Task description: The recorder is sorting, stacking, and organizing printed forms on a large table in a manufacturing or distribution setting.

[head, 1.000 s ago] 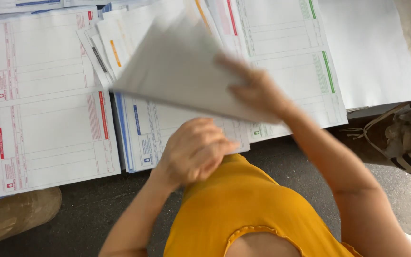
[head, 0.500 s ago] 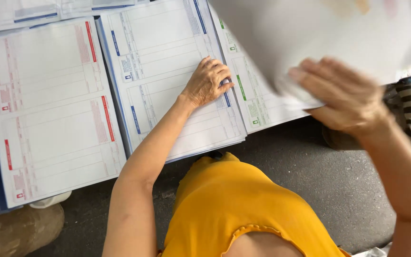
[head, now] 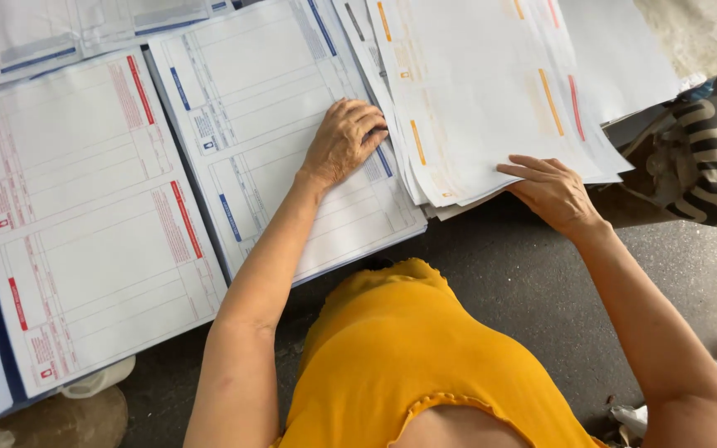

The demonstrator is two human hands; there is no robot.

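While flat on the blue-lined paper stack (head: 284, 149), left hand (head: 343, 139) open, fingertips touching orange-lined sheets (head: 483, 91); right hand (head: 551, 192) open, pressing their lower edge. No containers visible.

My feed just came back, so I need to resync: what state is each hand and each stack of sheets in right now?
Left hand: flat, palm down on the blue-marked stack, holding nothing.
Right hand: fingers at the near edge of the orange-marked stack.
Blue-marked stack: lying flat, squared.
Orange-marked stack: fanned, sheets offset, overlapping the blue-marked stack's right edge.
Red-marked stack: lying flat, untouched.
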